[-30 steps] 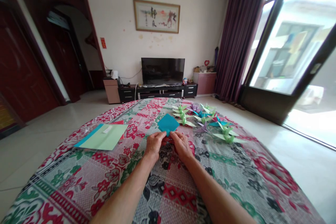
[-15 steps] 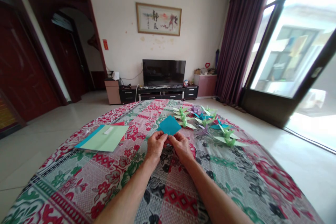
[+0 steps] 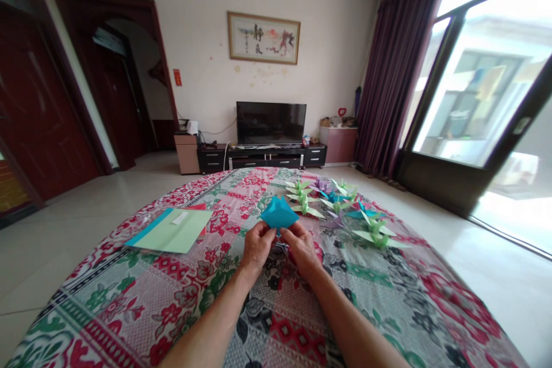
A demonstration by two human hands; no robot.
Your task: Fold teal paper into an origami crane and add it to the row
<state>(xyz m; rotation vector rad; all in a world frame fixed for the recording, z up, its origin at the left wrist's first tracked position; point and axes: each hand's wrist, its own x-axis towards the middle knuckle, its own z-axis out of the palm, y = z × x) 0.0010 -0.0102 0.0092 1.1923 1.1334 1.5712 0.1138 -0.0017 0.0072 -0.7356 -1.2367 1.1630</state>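
Both my hands pinch the near corner of a folded teal paper (image 3: 279, 213), held just above the round table's flowered cloth (image 3: 276, 310). My left hand (image 3: 257, 246) grips it from the left, my right hand (image 3: 301, 246) from the right, fingers closed on the paper. The paper's upper layers are puffed open. Beyond it lie several folded paper cranes (image 3: 340, 207) in green, teal and purple.
A stack of flat coloured sheets (image 3: 171, 230), green on top, lies at the left of the table. Further back stand a TV (image 3: 271, 122) on a low black cabinet, dark wooden doors at left, and a curtain with a large window at right.
The teal paper has been lifted a little off the cloth and its layers have opened from a flat square into a puffed shape. Both hands moved slightly toward me.
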